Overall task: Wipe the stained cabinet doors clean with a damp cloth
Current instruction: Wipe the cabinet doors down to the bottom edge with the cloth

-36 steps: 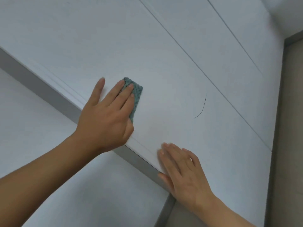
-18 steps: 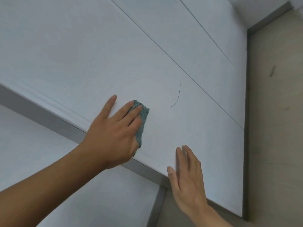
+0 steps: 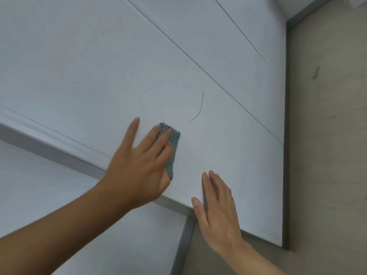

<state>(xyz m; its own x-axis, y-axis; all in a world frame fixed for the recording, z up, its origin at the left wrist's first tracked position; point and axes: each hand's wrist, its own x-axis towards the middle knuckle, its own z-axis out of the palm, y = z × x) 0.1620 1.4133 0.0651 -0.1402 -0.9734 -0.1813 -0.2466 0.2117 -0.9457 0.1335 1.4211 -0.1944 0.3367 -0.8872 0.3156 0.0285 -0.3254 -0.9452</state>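
A white cabinet door (image 3: 99, 66) fills most of the view, tilted. A thin dark curved mark (image 3: 200, 105) runs down it near the middle. My left hand (image 3: 143, 163) presses a folded teal cloth (image 3: 173, 149) flat against the door with straight fingers, just left of and below the mark. Most of the cloth is hidden under the fingers. My right hand (image 3: 216, 211) lies flat and open on the door's lower edge, holding nothing.
More white doors (image 3: 228, 46) continue to the upper right, split by thin seams. A grey ledge (image 3: 59, 153) runs under the door's lower edge, with another white panel (image 3: 49, 195) below it. Beige wood-look floor (image 3: 327, 155) lies at the right.
My left hand has slid the cloth along the door toward the dark mark. My right hand has stayed flat at the lower edge. The view has shifted, showing more floor at the right.
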